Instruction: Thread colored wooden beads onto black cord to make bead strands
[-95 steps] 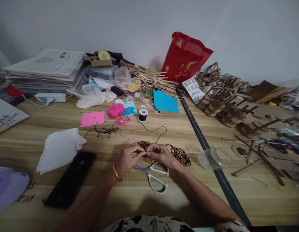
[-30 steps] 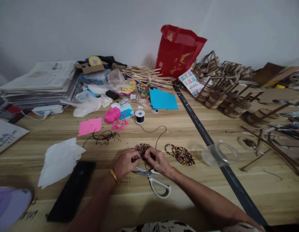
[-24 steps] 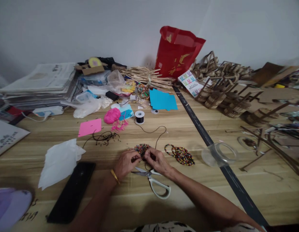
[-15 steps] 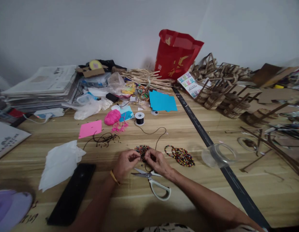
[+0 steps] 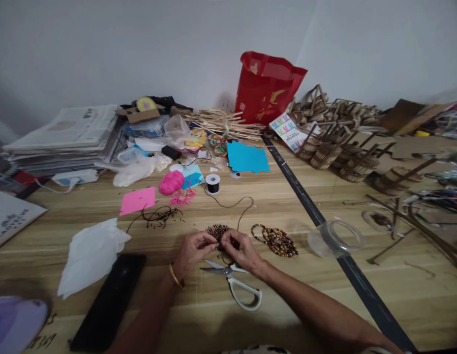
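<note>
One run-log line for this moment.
left hand: pinching bead cluster | right hand: pinching black cord | scissors: untouched

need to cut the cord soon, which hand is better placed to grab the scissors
Probably right. The right hand sits just above the scissors, whose white handles lie under that wrist; the left hand is further off.

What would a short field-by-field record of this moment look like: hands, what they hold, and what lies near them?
left hand: fingertips pinched at the bead pile, gold bangle at the wrist
right hand: fingertips pinched close to the left hand's, at the black cord
cord source: spool farther back on the table
below hands: scissors, blades open, lying flat
right of hands: bead bracelets, then a clear jar on its side
left of hands: white tissue, black phone
</note>
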Demonstrator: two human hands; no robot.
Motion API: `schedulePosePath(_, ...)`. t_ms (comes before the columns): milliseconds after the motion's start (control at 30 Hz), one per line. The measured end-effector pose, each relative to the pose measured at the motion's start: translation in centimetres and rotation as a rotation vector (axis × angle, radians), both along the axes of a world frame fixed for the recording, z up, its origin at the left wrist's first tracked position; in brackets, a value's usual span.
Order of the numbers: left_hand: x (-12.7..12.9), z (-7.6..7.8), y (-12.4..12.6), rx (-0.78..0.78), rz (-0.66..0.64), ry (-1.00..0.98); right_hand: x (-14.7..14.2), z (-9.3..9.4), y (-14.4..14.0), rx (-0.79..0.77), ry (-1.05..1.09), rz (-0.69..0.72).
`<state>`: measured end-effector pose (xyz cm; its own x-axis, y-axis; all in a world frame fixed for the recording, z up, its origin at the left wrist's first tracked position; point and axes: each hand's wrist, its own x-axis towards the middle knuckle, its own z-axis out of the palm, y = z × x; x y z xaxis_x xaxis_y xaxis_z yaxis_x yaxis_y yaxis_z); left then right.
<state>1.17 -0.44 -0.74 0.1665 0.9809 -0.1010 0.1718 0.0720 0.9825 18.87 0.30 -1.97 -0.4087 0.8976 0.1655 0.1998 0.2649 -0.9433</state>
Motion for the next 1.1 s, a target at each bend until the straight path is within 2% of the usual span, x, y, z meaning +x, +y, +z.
schedulePosePath(300, -0.01, 0.45, -0.01, -0.017, -0.008, -0.019, 0.02, -0.19, 0.03, 0.01, -0.001, -0.006)
schedulePosePath(1100, 0.05, 0.23, -0.01, -0.014, -0.004, -0.044, 0.02, -0.08, 0.02, 0.022, -0.05, 0.007)
